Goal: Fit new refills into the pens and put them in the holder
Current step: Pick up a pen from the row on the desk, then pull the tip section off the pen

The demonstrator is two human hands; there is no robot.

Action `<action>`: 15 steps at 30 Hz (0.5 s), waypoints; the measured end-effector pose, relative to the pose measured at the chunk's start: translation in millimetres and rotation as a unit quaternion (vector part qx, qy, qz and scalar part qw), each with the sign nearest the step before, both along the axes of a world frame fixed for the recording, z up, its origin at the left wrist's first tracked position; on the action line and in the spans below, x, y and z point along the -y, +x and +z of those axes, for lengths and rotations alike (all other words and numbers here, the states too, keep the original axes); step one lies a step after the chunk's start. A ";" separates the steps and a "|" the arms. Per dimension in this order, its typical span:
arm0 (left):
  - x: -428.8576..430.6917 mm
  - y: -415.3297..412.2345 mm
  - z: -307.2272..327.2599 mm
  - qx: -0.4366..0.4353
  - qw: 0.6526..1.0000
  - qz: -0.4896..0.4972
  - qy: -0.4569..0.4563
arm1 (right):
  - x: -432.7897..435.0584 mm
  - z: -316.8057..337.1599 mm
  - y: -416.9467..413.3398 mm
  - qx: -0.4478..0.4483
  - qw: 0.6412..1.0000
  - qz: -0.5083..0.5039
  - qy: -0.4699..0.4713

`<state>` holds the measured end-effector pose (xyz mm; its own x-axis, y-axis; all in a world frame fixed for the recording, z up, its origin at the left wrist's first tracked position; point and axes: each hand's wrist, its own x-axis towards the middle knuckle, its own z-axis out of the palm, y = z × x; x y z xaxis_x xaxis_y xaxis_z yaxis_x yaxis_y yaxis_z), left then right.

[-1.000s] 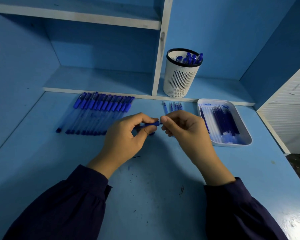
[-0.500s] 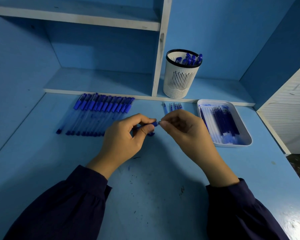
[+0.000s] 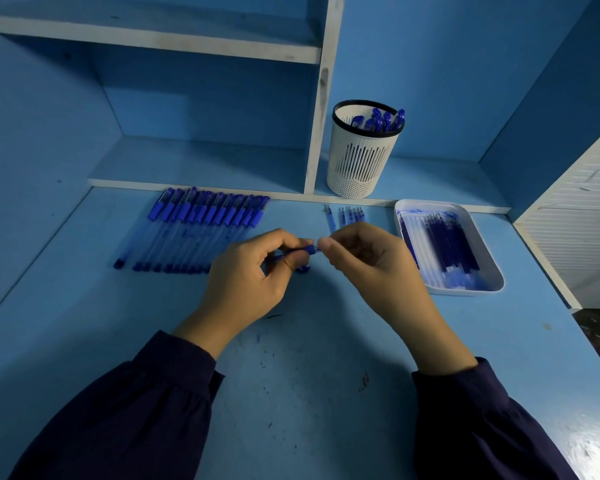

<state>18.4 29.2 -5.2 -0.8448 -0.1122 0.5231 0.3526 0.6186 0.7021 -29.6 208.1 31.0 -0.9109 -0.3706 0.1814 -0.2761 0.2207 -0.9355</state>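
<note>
Head view. The left hand [image 3: 243,282] is gripping a blue pen [image 3: 293,252] crosswise above the counter [image 3: 309,358], its fingers [image 3: 284,242] curling over the barrel and its thumb pressing from below. The right hand [image 3: 371,268] is meeting it from the other side, thumb and forefinger pinching the pen's dark blue end; whether a separate piece is lying between them cannot be told. A small blue part [image 3: 303,269] is lying on the counter just below the left thumb.

To the left, a row of capped pens [image 3: 194,230] is lying side by side, caps pointing towards the shelf. Behind the right hand, a few short loose pieces [image 3: 347,214] are lying near the shelf edge. To the right, a white tray [image 3: 465,291] is holding refills [image 3: 447,240], dark ones beside paler ones. On the low shelf [image 3: 205,168] behind, the white slotted holder [image 3: 362,161] is standing upright, with several blue pens [image 3: 381,121] leaning against its right rim. Dark sleeves [image 3: 118,410] are covering both forearms.
</note>
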 end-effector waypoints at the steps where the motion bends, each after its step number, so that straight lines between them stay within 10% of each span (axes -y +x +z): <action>1: 0.2 0.0 -0.2 -0.001 1.000 0.003 0.001 | 0.1 0.6 -0.2 0.000 1.000 -0.001 0.010; 15: 0.4 1.9 1.9 0.002 1.000 0.011 -0.022 | -4.0 5.5 -0.5 0.115 0.989 0.040 -0.078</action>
